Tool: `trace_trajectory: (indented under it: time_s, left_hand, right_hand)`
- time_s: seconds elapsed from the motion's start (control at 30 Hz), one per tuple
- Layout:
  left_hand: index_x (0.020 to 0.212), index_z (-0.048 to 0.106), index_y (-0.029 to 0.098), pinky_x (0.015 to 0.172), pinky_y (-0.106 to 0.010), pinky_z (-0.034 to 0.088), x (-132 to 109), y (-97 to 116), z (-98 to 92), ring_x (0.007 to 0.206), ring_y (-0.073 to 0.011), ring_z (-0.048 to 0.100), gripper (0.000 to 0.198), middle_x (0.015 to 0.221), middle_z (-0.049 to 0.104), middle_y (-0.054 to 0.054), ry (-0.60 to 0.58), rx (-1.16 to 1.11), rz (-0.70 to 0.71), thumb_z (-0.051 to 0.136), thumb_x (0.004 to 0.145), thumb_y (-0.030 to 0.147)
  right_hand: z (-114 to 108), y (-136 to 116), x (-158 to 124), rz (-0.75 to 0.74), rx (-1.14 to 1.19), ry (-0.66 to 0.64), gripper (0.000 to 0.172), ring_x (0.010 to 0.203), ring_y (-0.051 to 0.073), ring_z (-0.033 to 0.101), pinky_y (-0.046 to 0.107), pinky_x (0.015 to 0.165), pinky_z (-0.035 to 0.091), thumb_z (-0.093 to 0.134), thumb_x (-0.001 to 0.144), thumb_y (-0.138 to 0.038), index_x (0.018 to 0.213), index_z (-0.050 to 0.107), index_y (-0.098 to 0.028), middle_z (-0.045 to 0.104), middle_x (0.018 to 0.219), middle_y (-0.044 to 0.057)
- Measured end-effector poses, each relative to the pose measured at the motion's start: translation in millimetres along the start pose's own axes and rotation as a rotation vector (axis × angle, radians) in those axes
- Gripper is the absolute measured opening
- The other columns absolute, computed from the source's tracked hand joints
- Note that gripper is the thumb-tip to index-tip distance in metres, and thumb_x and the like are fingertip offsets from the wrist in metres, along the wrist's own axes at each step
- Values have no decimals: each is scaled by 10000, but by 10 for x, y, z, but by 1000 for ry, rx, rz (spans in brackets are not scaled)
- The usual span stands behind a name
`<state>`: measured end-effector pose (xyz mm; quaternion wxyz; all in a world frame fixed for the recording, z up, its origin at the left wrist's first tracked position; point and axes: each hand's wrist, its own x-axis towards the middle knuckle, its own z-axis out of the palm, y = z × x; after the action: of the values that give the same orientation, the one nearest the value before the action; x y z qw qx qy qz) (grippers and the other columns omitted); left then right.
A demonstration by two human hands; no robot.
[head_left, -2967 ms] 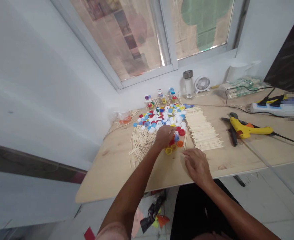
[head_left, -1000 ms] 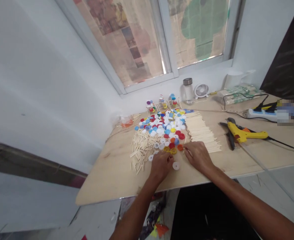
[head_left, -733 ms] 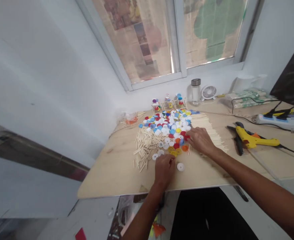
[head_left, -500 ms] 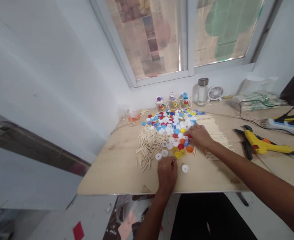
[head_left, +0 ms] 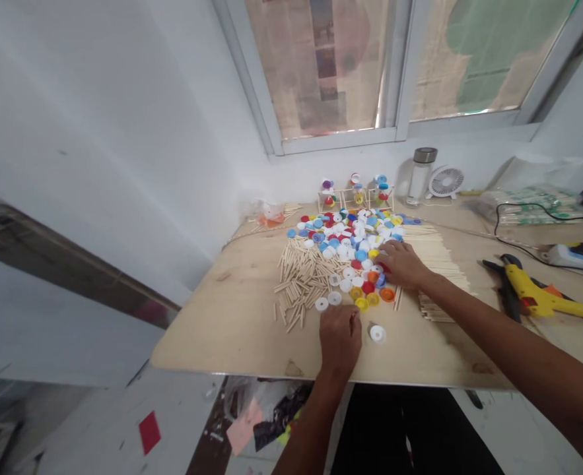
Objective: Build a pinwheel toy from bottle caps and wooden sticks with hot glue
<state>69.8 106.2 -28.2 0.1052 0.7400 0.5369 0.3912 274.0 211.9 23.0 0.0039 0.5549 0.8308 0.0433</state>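
The left hand (head_left: 339, 340) was seen curled, fingertips pressed down, and whether anything was gripped could not be told; the right hand (head_left: 403, 265) was spread open on the edge of the plastic bottle caps (head_left: 343, 247). A white cap (head_left: 377, 334) was seen just beside the left hand on the plywood tabletop (head_left: 232, 316). Loose wooden sticks (head_left: 296, 290) were heaped left of centre, stacked sticks (head_left: 437, 254) lay right, a yellow glue gun (head_left: 539, 297) at far right, and small cap-and-stick frames (head_left: 355, 191) stood upper centre by the wall.

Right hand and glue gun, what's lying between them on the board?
In the head view, a flat layer of wooden sticks lies between the right hand and the glue gun, with black pliers right beside the gun.
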Motion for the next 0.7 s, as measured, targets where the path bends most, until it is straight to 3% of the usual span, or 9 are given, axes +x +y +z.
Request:
trace_trajectory:
  time_s: [0.47, 0.7]
  left_hand:
    - [762, 623, 195, 720, -337, 407, 6, 12, 13, 749, -194, 575, 141, 752, 663, -34, -54, 77, 72, 537, 780, 84]
    - [763, 624, 193, 725, -339, 412, 8, -1, 28, 744, -192, 569, 131, 756, 652, -36, -44, 96, 81, 545, 779, 89]
  right_hand:
    - [-22, -2, 30, -40, 3, 19, 279, 1246, 324, 368, 458, 958, 280, 620, 770, -253, 1035, 704, -234, 536, 1322, 107]
    - [1, -15, -11, -13, 35, 106, 269, 1227, 300, 389, 423, 947, 295, 644, 744, -274, 1002, 697, -214, 556, 1300, 97]
